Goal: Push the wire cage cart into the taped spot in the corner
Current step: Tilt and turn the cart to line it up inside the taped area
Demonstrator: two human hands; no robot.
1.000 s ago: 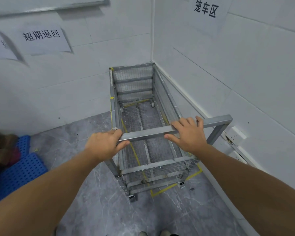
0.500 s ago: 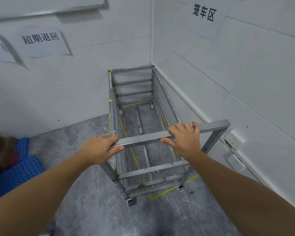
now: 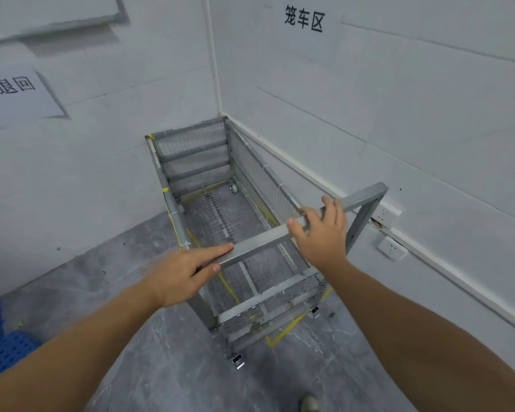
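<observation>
White tiled walls (image 3: 399,120) meet in a corner, and the grey marbled floor (image 3: 167,367) lies open on the near and left sides. The wire cage cart (image 3: 202,162) stands lengthwise in that corner: its far end is close against the left-hand wall, its right side runs just beside the right-hand wall, and a narrow strip of baseboard shows between them. Yellow tape (image 3: 283,331) shows through the mesh bottom and sticks out as an angle past the cart's near right corner, beside a caster (image 3: 314,311); another caster (image 3: 238,359) sits at the near left. The handle bar (image 3: 256,242) spans the near end and juts past the cart's side towards the right wall, near two wall sockets (image 3: 391,248). A blue perforated pallet (image 3: 3,349) lies at the far left, well apart.

The left hand (image 3: 179,275) lies on the bar's left end, fingers stretched out flat along it, not curled round. The right hand (image 3: 323,230) rests over the bar further right, fingers spread loosely across its top, thumb on the near side, not gripping tight.
</observation>
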